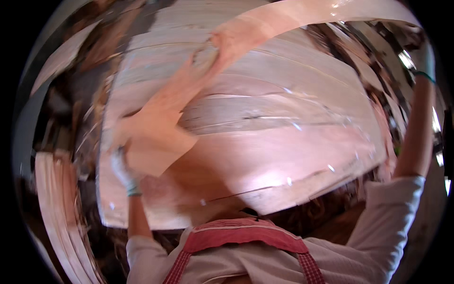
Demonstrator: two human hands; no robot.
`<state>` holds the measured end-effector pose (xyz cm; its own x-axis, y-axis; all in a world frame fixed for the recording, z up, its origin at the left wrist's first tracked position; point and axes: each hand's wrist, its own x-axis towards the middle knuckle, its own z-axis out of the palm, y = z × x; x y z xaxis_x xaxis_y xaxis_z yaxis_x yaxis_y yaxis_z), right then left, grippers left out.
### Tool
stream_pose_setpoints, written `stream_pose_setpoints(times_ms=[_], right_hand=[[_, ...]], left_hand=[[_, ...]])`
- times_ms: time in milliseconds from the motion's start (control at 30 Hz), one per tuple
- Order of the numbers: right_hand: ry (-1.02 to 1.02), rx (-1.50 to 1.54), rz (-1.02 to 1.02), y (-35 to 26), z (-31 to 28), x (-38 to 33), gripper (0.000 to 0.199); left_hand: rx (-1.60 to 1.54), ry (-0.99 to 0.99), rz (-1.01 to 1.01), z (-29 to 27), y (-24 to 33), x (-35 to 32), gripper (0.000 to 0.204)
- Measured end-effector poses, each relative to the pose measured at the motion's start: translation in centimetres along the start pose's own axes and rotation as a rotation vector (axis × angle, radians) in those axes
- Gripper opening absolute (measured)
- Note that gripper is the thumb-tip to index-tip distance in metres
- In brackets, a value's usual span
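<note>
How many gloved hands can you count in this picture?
2: the left hand grips a veneer piece at lower left; the right hand is raised at upper right, partly blurred.

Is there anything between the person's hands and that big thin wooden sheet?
Nothing visible. The gloved left hand already touches the veneer sheet at its left edge. The right hand is raised at the far right edge, though its contact is blurred.

right hand (427,59) cut off, veneer sheet (265,142) blurred

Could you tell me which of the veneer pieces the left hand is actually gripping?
The left hand grips the small torn piece, which lies over the big sheet. The long strip arches above, towards the raised right hand.
</note>
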<state>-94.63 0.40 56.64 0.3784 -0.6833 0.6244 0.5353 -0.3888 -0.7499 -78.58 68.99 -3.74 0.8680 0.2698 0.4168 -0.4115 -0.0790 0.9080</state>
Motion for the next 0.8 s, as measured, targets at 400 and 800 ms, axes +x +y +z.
stream_pose_setpoints(times_ms=[400,800], right_hand=[[0.734,-0.793,0.143,1.8,-60.3,-5.1,0.036],[0.625,-2.097,0.064,-13.9,-83.7,-1.3,0.048]], left_hand=[[0.71,-0.774,0.435,21.7,29.0,-5.4,0.028],[0.522,-1.353,0.503,46.5,35.1,-20.4,0.028]])
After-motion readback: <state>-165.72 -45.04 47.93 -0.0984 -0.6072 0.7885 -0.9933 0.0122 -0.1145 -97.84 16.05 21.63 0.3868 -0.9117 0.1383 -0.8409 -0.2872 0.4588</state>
